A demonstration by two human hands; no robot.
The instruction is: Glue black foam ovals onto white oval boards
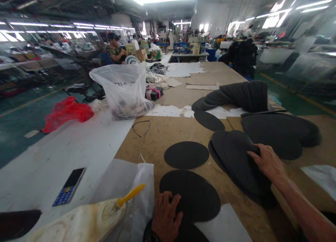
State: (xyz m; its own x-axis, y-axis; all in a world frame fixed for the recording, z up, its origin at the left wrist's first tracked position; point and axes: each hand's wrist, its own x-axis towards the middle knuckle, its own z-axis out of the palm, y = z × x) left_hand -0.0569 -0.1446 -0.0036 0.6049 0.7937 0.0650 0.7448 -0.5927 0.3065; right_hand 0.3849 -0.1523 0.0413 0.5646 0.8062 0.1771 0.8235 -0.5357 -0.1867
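Several dark oval sheets lie on the brown table. My left hand (167,214), a watch on its wrist, rests with spread fingers on the left edge of a large oval sheet (194,196). Another dark sheet shows partly under the palm. At the right, my right hand (266,161) pinches the edge of the top sheet in an overlapping stack (233,154). Single ovals lie farther up, one in the middle (186,155) and one beyond it (209,120). Behind my right hand are a fanned pile (244,95) and a flat pile (273,133).
At the left are a phone (69,187), a yellow-handled brush (132,194) in a whitish container (86,219), a red bag (68,112) and a clear plastic bag (126,91). Glasses (141,128) lie mid-table. A person (115,49) sits in the background.
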